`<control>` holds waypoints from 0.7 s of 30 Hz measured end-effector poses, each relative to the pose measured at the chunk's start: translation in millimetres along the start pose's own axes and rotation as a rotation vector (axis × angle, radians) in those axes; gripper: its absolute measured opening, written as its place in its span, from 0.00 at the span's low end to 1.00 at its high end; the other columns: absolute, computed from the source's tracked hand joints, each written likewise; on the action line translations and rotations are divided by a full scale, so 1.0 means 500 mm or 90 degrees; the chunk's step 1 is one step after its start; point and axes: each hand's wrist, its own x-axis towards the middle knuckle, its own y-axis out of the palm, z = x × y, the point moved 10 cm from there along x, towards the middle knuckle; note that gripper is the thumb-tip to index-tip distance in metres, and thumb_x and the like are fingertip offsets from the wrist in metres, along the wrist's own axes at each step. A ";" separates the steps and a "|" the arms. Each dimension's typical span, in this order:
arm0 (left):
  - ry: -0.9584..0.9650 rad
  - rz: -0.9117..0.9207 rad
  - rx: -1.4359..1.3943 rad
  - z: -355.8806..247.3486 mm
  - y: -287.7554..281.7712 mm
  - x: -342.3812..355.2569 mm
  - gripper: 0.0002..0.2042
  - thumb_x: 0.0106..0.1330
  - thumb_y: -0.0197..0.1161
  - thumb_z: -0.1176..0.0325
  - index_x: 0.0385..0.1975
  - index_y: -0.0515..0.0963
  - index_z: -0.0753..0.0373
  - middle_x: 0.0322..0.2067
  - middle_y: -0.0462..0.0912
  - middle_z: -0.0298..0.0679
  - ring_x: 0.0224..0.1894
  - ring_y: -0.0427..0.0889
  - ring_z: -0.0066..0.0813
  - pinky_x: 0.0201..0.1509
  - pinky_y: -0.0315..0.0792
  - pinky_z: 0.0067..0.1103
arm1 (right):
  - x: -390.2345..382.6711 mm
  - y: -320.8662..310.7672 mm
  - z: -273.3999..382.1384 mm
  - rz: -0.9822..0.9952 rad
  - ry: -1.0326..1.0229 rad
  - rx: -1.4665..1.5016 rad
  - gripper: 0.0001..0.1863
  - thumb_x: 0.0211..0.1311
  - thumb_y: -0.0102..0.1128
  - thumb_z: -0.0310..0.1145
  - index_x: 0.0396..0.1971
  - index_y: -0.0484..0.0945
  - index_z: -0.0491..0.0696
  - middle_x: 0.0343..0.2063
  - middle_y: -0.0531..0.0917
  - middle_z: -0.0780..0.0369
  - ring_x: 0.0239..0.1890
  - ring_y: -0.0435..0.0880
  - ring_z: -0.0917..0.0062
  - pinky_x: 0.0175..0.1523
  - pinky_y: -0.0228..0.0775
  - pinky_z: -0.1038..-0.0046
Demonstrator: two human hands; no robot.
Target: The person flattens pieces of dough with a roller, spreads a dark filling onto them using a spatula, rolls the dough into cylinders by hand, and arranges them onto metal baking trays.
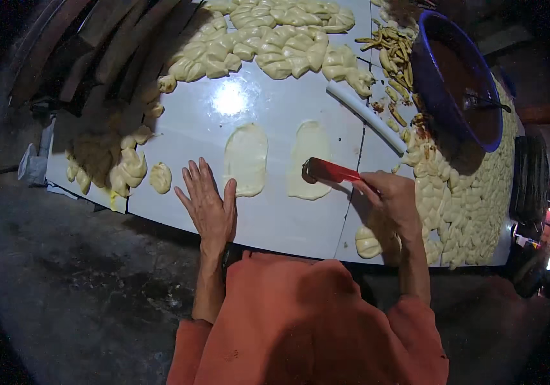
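Two flattened oval sheets of dough lie side by side on the white tabletop, a left dough sheet [246, 157] and a right dough sheet [308, 140]. My left hand [207, 204] rests palm down with fingers spread, its thumb at the lower left edge of the left sheet. My right hand [392, 192] grips the handle of a red spatula [336, 171]. Dark brown paste [308, 172] shows at the spatula's tip, over the lower part of the right sheet. Whether the tip touches the dough, I cannot tell.
A purple basin [424, 61] of brown paste stands at the far right. Next to it are a white pipe-like roller [366, 117] and a pile of yellowish strips [394, 51]. Dough pieces [288, 48] cover the back; more dough pieces [461, 212] cover the right side.
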 end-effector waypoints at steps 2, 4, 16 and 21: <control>-0.001 0.006 -0.002 -0.006 0.000 0.002 0.38 0.77 0.51 0.47 0.77 0.51 0.65 0.76 0.51 0.58 0.80 0.43 0.55 0.79 0.29 0.54 | -0.003 0.002 -0.004 0.000 0.035 0.026 0.08 0.63 0.67 0.35 0.35 0.87 0.46 0.24 0.84 0.56 0.27 0.85 0.61 0.34 0.75 0.64; -0.004 0.004 -0.001 -0.011 -0.007 0.002 0.37 0.77 0.50 0.47 0.77 0.51 0.66 0.76 0.52 0.58 0.80 0.44 0.55 0.79 0.30 0.54 | -0.003 -0.004 -0.009 -0.023 0.090 0.057 0.11 0.66 0.66 0.36 0.38 0.87 0.43 0.26 0.86 0.55 0.28 0.86 0.62 0.35 0.77 0.65; 0.092 -0.033 -0.120 -0.004 -0.012 -0.025 0.40 0.71 0.62 0.49 0.76 0.55 0.62 0.77 0.49 0.59 0.79 0.42 0.62 0.77 0.33 0.60 | -0.035 0.087 -0.058 0.100 0.387 0.424 0.16 0.69 0.66 0.37 0.44 0.84 0.37 0.30 0.84 0.66 0.34 0.78 0.85 0.40 0.70 0.79; 0.279 -0.010 -0.107 -0.109 -0.031 -0.081 0.45 0.63 0.67 0.40 0.77 0.58 0.52 0.77 0.47 0.58 0.78 0.44 0.64 0.71 0.40 0.68 | 0.001 0.120 0.027 0.131 0.320 0.472 0.15 0.70 0.64 0.34 0.45 0.84 0.37 0.29 0.85 0.66 0.33 0.79 0.86 0.37 0.71 0.80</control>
